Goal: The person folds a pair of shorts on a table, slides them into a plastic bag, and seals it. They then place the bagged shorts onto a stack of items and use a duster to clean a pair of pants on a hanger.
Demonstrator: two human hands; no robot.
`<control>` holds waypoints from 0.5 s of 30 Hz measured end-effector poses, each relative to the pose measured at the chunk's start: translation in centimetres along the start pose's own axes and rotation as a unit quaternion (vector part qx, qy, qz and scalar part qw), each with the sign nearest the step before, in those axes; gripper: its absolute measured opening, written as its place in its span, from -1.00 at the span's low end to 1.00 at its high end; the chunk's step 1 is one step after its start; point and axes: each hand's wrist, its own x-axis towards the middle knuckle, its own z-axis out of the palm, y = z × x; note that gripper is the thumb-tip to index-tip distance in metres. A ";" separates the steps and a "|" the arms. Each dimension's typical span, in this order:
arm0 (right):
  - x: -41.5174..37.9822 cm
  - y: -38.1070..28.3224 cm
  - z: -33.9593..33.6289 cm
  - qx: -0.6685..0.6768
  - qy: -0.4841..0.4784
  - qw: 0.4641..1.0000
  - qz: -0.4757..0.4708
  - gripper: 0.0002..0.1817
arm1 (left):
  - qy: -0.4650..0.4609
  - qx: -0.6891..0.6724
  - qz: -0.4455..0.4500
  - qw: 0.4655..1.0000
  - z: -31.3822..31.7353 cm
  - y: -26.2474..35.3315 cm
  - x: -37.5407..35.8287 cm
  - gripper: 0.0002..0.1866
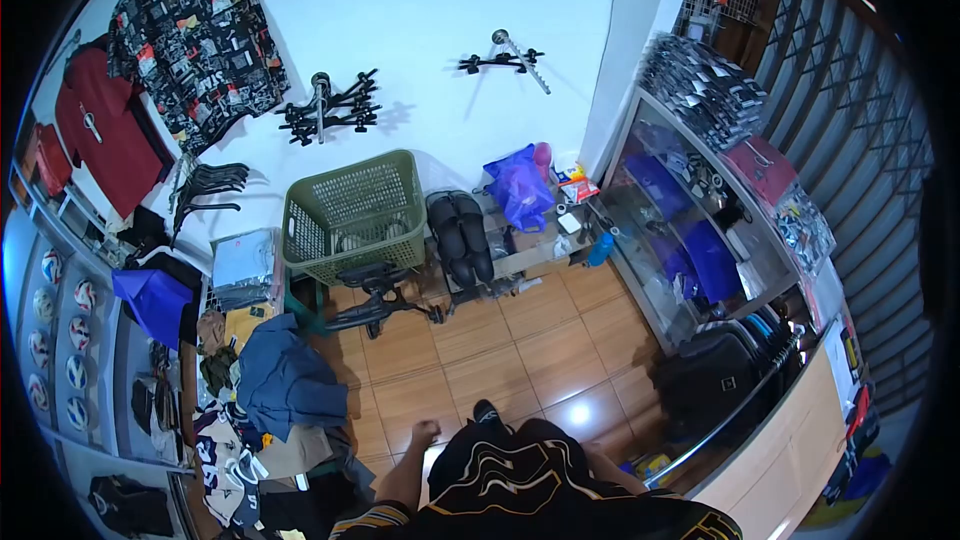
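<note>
My left hand (425, 431) hangs at my side over the tiled floor, its fingers curled closed. Nothing shows in it. Closest to it on the left is a heap of clothes, topped by a dark blue garment (290, 377). My right forearm (612, 470) drops along my other side, and the hand at its end is hidden behind my shorts (535, 445). A black hanging rack part with hooks (375, 305) lies on the floor ahead, in front of a green plastic basket (355, 258).
Black torso forms (460, 237) and a purple bag (522, 190) stand along the wall. At right are a glass display case (655, 280), a metal rail (735, 420) with dark clothes and a wooden counter (790, 430). Shelves with balls (77, 372) line the left.
</note>
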 end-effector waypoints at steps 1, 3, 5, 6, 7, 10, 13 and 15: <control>-1.5 -1.1 -0.5 0.030 -0.007 1.000 -0.003 -0.57 | -0.123 -0.192 -0.035 0.973 -1.3 0.3 4.1 -0.82; -3.1 -3.5 -1.2 0.090 -0.023 0.996 -0.014 -0.55 | 0.061 0.112 -0.131 0.983 2.9 7.0 6.2 -0.92; -4.7 -7.7 -0.8 0.151 -0.044 0.987 -0.034 -0.53 | 0.094 0.087 -0.139 0.982 4.9 10.4 8.9 -0.92; -5.4 -9.5 -0.7 0.179 -0.056 0.981 -0.042 -0.52 | 0.085 0.065 -0.120 0.987 5.6 11.3 9.8 -0.91; -4.5 -9.8 -0.3 0.172 -0.061 0.982 -0.040 -0.52 | 0.076 0.041 -0.101 0.991 6.0 11.5 10.2 -0.87; 1.3 -10.7 1.0 0.059 -0.088 0.993 -0.053 -0.48 | 0.079 0.050 -0.107 0.990 6.4 11.6 10.2 -0.79; 8.2 -11.7 2.6 -0.026 -0.115 0.991 -0.067 -0.45 | 0.112 0.084 -0.201 0.970 4.5 7.5 9.4 -0.74; 12.0 -12.9 3.0 -0.284 -0.155 0.918 -0.227 -0.43 | 0.173 0.057 -0.262 0.948 3.1 5.7 7.0 -0.78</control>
